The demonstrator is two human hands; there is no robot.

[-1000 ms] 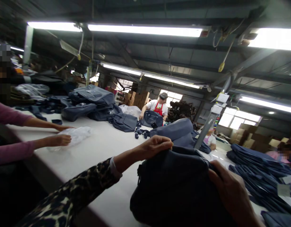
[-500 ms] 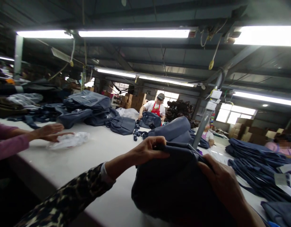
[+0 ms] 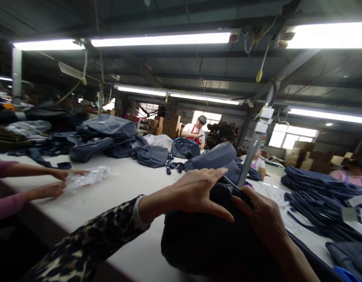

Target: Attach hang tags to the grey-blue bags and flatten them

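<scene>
A dark navy bag (image 3: 204, 239) stands on the white table (image 3: 122, 188) right in front of me. My left hand (image 3: 195, 192), in a leopard-print sleeve, lies on the bag's top with fingers stretched out and the thumb pressing down. My right hand (image 3: 257, 219) grips the bag's top edge from the right, fingers curled around the dark fabric. The lower part of the bag runs out of view.
A co-worker's hands (image 3: 55, 182) in pink sleeves handle a clear plastic bag (image 3: 86, 177) at the left. Grey bags (image 3: 110, 135) pile at the back, stacked fabric (image 3: 322, 196) at the right. A grey pole (image 3: 253, 154) rises behind my bag. A person in a red apron (image 3: 195, 133) works at the far end.
My left hand has gone from pinching the bag's top edge to lying spread on it. My right hand has slid left along the top. The co-worker's hands shifted on the plastic bag.
</scene>
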